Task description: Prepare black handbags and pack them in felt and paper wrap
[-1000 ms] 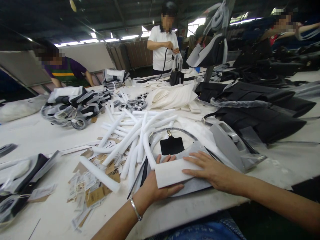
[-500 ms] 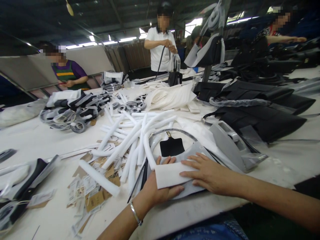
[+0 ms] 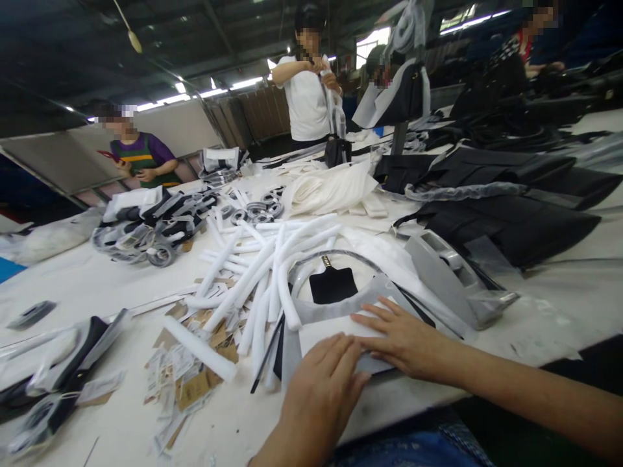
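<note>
A white foam sheet [image 3: 315,335] lies across a black handbag [image 3: 278,355] on the table in front of me. Pale grey wrapping [image 3: 311,312] covers most of the bag. My right hand [image 3: 406,338] rests flat on the sheet's right part with its fingers spread. Over the near left part lies my left hand [image 3: 325,384], palm down, fingers stretched out and hiding much of the sheet. Beyond the sheet, the wrapped handle [image 3: 335,252] arches around a black leather tag [image 3: 333,285].
White foam tubes [image 3: 248,279] are heaped left of the bag, beside brown and white paper tags [image 3: 195,383]. Black bags [image 3: 506,227] pile up at the right, and wrapped bags [image 3: 150,220] at the far left. Several people, one in a white shirt [image 3: 307,104], are beyond the table.
My left hand has moved from the sheet's left edge, where its fingers were under it, onto the top. The sheet now lies lower against the bag. My right hand stays on it.
</note>
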Tool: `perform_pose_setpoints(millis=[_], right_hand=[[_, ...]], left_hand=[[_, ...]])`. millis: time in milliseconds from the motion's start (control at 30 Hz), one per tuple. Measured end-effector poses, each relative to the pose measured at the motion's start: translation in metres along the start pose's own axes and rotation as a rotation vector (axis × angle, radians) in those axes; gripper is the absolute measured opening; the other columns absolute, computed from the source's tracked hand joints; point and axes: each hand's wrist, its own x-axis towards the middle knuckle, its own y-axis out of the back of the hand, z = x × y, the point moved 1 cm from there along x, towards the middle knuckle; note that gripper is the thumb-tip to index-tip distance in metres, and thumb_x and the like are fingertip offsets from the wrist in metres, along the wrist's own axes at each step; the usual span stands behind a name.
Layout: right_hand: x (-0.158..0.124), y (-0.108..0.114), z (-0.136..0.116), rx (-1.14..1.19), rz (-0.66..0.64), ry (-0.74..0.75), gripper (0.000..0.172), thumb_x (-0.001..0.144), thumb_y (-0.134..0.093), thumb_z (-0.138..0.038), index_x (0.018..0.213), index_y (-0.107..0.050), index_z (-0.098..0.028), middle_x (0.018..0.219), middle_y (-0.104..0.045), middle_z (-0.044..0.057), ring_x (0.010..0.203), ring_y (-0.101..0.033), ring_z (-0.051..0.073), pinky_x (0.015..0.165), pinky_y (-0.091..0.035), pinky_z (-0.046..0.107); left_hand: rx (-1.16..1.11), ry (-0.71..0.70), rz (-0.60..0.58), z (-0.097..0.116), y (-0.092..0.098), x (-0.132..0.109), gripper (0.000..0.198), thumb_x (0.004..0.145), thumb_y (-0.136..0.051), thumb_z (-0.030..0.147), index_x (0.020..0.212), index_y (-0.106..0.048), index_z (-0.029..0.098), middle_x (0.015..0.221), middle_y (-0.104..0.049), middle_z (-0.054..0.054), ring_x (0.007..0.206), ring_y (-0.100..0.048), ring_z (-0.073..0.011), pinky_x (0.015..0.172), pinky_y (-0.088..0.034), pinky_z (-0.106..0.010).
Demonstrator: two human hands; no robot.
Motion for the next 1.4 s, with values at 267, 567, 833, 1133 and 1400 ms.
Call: perform_pose_setpoints(millis=[267,567,833,1133,1400], right_hand=[[-0.016,-0.005,0.008,0.195,0.156,-0.009,0.033,0.101,-0.053,-0.024,0.132,-0.063,-0.027,0.145,-0.059,0.007,0.139,-0.048,0.025,0.117,-0.034,0.057],[-0.029,-0.010,0.006,-0.037,0.314,-0.205,0.053,0.098,-0.059,-0.037,0.148,-0.049,-0.024,0.162,-0.034,0.015,0.150,-0.027,0.034,0.114,-0.038,0.059],[-0.033,-0.023,0.013,-0.127,0.179,-0.126,0.063,0.098,-0.059,-0.043,0.155,-0.037,-0.031,0.161,-0.036,0.011,0.149,-0.029,0.035,0.112,-0.039,0.060],[0.079,0.037,0.028,-0.009,0.219,0.100,0.030,0.100,-0.050,-0.015,0.125,-0.066,-0.019,0.126,-0.070,0.011,0.121,-0.063,0.024,0.111,-0.043,0.048],[0.247,0.025,0.027,-0.112,0.120,0.376,0.031,0.088,-0.067,-0.005,0.117,-0.068,-0.017,0.136,-0.064,0.009,0.126,-0.059,0.026,0.103,-0.050,0.046]], left_hand=[[0.095,-0.070,-0.287,-0.021,-0.061,-0.013,0.083,0.090,-0.072,0.034,0.157,-0.026,0.018,0.162,-0.030,-0.019,0.149,-0.031,-0.0335,0.115,-0.042,-0.054],[0.161,-0.066,-0.154,-0.018,-0.062,-0.019,0.058,0.098,-0.059,0.039,0.152,-0.040,0.026,0.158,-0.041,-0.013,0.146,-0.039,-0.0306,0.112,-0.043,-0.059],[0.189,-0.055,-0.076,-0.018,-0.063,-0.026,0.055,0.098,-0.053,0.051,0.147,-0.048,0.026,0.155,-0.046,-0.011,0.141,-0.047,-0.0307,0.109,-0.046,-0.060],[0.234,-0.071,0.004,-0.019,-0.072,-0.027,0.052,0.099,-0.051,0.052,0.145,-0.050,0.027,0.152,-0.050,-0.011,0.139,-0.050,-0.0297,0.107,-0.049,-0.056],[0.202,-0.062,0.070,-0.022,-0.074,-0.028,0.055,0.098,-0.049,0.057,0.145,-0.049,0.029,0.153,-0.049,-0.007,0.140,-0.048,-0.0270,0.109,-0.049,-0.052]])
